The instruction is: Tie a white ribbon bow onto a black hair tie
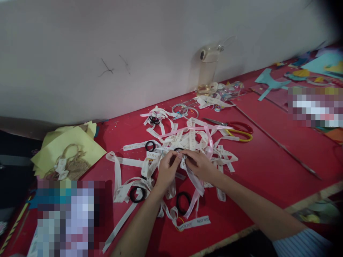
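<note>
Fingers mask part of a black band (179,149), and pixelated patches (316,107) blot out spots near left and far right. The left hand (169,165) and right hand (199,166) nearly meet, thumbs and fingertips pinching a white ribbon (183,162) (its bunched shape is hard to read) above the ribbon heap (192,137). Room lies rightward across the red table (268,167); a wall (150,53) bounds the far edge.

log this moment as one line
left hand: at white ribbon, hold unclear; right hand: pinching white ribbon; near: black ring; beyond: scissors; surface: red table
</note>
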A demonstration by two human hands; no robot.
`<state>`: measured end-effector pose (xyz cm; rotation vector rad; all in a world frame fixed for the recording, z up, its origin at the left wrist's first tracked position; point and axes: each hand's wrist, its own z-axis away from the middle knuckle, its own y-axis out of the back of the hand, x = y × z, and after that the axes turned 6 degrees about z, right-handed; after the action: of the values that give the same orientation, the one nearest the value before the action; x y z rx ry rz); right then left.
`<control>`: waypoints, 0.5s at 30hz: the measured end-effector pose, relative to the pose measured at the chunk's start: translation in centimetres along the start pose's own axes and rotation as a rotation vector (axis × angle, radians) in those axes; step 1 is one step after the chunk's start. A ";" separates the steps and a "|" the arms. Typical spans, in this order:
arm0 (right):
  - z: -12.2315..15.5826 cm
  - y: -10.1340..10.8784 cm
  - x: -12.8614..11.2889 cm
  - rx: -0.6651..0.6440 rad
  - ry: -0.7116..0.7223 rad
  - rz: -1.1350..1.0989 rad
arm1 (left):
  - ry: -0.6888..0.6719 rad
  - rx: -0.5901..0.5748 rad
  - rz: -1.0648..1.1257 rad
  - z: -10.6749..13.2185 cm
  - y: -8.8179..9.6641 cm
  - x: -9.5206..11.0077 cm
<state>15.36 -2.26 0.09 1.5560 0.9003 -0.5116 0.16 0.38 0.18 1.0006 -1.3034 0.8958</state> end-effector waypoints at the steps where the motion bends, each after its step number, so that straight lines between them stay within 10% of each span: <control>1: 0.0 0.0 0.0 0.000 -0.003 0.004 | -0.002 0.000 0.005 0.0 0.0 0.0; 15: 0.1 -0.2 0.2 -0.001 -0.009 0.028 | 0.003 -0.003 0.017 0.0 0.0 0.1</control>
<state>15.33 -2.28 -0.22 1.5625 0.8702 -0.4975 0.17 0.38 0.24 0.9868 -1.3127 0.9077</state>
